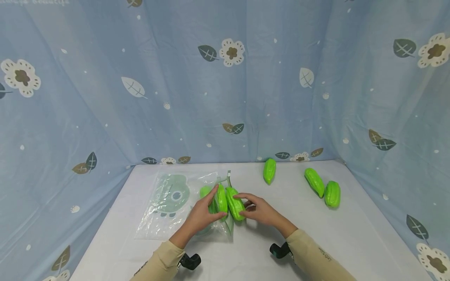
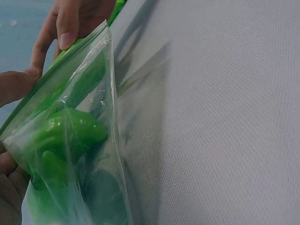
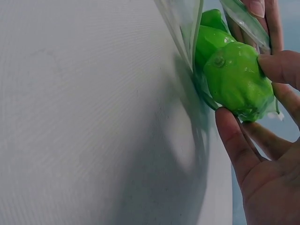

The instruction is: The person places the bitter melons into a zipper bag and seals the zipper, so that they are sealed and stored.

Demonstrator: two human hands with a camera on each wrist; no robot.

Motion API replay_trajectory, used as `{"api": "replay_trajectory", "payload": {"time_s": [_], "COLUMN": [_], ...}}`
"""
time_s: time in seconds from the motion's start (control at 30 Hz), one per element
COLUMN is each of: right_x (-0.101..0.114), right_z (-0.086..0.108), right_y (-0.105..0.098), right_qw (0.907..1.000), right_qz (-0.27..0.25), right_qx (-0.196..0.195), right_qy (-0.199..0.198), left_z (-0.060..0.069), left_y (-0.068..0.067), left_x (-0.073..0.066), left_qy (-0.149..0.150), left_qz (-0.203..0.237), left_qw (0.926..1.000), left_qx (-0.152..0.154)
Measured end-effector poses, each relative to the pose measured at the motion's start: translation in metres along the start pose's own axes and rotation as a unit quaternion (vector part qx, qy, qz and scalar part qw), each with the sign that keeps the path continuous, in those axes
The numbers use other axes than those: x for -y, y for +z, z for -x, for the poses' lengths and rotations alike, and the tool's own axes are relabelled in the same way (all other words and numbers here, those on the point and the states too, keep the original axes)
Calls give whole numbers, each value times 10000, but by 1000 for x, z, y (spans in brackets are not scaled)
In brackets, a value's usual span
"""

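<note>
Here, veg [image 1: 235, 203] w/in R grip [image 1: 260, 210]

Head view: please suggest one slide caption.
Hands hold a clear bag and a green fruit at its mouth; three more fruits lie at right.

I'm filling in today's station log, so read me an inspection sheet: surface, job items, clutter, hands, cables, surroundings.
Surface: white tabletop.
Job's things: clear bag with green print; green pieces inside, count unclear; one green piece at the bag's mouth; three loose green pieces farther right.
Clutter: nothing seen.
Hands: left hand holds the bag's mouth; right hand grips the mouth piece.
Cables: nothing seen.
Surroundings: blue curtain printed with leaves and flowers.
</note>
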State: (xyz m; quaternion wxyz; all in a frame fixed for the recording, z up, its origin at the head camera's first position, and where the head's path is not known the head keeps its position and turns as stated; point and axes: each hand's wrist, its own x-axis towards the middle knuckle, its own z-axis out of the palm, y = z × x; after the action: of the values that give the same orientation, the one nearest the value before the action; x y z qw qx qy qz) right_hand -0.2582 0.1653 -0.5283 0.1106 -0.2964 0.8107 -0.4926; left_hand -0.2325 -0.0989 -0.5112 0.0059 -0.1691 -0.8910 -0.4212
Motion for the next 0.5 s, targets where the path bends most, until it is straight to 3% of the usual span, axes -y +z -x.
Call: {"api": "replay_trajectory", "payload": {"time_s": [0.5], "right_x": [1], "right_z": [-7], "right_y": [6], "right_qw": [9999], "right_qz": [-11], "right_qx": [-49], "right_qy": [158], "left_z": [1], "left_y": [0], "left_x": [-2], "left_qy": [-61], "left_qz": [46], "left_qw": [10000], "left_qx": [33]}}
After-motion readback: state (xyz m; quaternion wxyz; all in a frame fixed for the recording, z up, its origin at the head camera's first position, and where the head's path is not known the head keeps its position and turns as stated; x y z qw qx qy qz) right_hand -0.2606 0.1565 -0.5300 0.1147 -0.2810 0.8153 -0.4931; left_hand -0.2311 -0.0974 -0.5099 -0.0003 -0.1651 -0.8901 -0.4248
